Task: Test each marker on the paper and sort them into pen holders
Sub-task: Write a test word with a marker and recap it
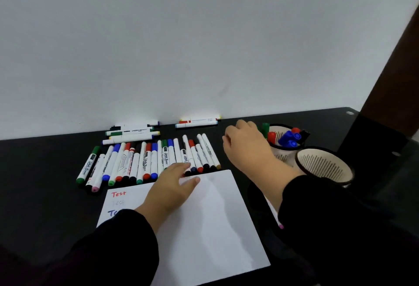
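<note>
Dark surface (45, 206), with the paper (210, 217) bearing three "Test" marks. Your left hand (172, 186) rests flat on it, fingers relaxed and spread. The row of markers (145, 161), most of the stock, lies untested beyond. Far pen holder (283, 154) has several markers; near pen holder (324, 168) looks empty. Your right hand (247, 147) hovers beside the far holder; its grip cannot be told.
</note>
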Demonstrator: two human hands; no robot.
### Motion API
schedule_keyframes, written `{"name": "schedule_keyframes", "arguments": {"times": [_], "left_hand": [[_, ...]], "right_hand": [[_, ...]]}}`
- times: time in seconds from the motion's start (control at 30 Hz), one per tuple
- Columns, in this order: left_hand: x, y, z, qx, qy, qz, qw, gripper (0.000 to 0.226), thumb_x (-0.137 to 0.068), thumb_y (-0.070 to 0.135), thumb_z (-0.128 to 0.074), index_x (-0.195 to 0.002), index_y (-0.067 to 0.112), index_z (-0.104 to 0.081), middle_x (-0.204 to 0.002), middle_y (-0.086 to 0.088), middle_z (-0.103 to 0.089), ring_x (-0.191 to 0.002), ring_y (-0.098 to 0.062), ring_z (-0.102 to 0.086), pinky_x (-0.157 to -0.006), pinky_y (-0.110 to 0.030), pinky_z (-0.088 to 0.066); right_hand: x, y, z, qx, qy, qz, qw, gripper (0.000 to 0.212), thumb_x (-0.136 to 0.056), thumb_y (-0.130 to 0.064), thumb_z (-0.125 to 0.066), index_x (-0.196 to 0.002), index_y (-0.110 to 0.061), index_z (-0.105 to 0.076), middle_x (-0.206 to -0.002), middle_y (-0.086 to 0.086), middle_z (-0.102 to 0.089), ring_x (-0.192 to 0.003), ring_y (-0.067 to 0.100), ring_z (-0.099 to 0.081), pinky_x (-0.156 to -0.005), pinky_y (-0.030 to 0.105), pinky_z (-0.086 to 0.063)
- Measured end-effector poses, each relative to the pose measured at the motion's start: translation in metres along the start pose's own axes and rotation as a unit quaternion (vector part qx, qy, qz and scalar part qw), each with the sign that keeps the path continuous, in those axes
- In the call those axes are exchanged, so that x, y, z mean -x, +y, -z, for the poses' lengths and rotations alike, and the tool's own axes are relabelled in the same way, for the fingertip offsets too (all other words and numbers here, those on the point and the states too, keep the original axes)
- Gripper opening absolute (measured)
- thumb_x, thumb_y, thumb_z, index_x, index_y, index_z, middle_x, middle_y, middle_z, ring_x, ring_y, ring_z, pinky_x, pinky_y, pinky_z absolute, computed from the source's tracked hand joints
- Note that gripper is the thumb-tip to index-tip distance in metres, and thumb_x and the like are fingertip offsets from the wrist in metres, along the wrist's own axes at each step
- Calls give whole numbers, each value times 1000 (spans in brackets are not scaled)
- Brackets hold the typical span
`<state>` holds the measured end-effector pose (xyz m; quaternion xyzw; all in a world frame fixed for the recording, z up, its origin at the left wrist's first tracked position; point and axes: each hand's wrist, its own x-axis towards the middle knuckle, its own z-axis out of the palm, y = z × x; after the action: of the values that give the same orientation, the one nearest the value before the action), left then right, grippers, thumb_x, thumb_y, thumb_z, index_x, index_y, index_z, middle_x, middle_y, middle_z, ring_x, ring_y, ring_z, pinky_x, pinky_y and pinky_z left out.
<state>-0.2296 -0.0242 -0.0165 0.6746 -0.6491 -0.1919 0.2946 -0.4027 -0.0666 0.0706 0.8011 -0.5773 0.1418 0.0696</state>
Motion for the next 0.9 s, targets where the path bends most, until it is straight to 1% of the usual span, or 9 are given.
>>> {"name": "schedule_keyframes", "arguments": {"times": [0.1,0.2,0.27,0.37,0.47,0.63,0.7,0.77,0.9], "left_hand": [[-23,-12,12,-51,13,6,999,58,-91,43,-53,-142,20,-38,-147,4,-35,-136,-12,-28,-110,-26,-21],[-47,-28,23,-109,-8,18,994,65,-92,47,-48,-148,21,-25,-154,6,-24,-141,-11,-16,-113,-28,-16],[-60,-38,29,-141,-19,10,990,67,-93,48,-46,-149,20,-20,-155,6,-19,-142,-11,-13,-113,-28,-14],[-79,-51,35,-194,-51,-6,980,71,-94,51,-41,-150,20,-12,-157,6,-10,-144,-11,-7,-114,-27,-10],[-96,-62,39,-217,-79,-17,973,72,-94,54,-37,-151,23,-6,-157,10,-2,-144,-7,1,-114,-25,-3],[-106,-76,36,-218,-107,-10,970,73,-92,58,-36,-150,27,-5,-157,14,0,-144,-8,0,-114,-27,-6],[-107,-80,35,-208,-107,-7,972,73,-91,59,-36,-150,27,-6,-157,15,0,-143,-8,-1,-114,-27,-8],[-108,-83,34,-202,-102,-10,974,73,-91,58,-36,-150,27,-8,-156,15,-1,-143,-7,-2,-113,-25,-7],[-107,-86,33,-187,-97,-8,978,72,-90,59,-37,-150,29,-9,-156,18,-2,-143,-5,-2,-114,-25,-7]], "right_hand": [[-26,-11,-20,-4,-37,8,999,32,-100,-28,-37,-125,-13,-50,-123,9,-51,-114,24,-43,-90,35,-43],[-60,-20,-40,-6,-73,14,997,32,-99,-27,-40,-128,-15,-48,-125,8,-50,-116,24,-43,-91,35,-45],[-84,-23,-54,-16,-92,14,996,33,-100,-26,-39,-130,-16,-46,-127,8,-49,-119,26,-42,-91,36,-44],[-120,-26,-78,-32,-114,14,993,38,-97,-17,-43,-135,-17,-43,-129,9,-47,-120,27,-41,-91,37,-42],[-149,-30,-100,-37,-131,25,990,47,-94,-9,-43,-141,-17,-37,-133,10,-43,-122,29,-39,-93,38,-40],[-183,-35,-127,-22,-142,41,989,48,-91,-3,-38,-138,-14,-39,-132,11,-43,-121,30,-39,-90,38,-39],[-191,-35,-137,-7,-148,46,988,46,-92,-3,-38,-137,-12,-40,-130,11,-45,-120,30,-40,-88,37,-39],[-196,-36,-144,8,-152,48,987,45,-92,-4,-38,-136,-11,-41,-129,12,-46,-120,30,-41,-88,37,-40],[-202,-36,-152,31,-132,61,989,39,-92,-5,-41,-130,-10,-48,-127,11,-45,-119,30,-40,-90,38,-40]]}}
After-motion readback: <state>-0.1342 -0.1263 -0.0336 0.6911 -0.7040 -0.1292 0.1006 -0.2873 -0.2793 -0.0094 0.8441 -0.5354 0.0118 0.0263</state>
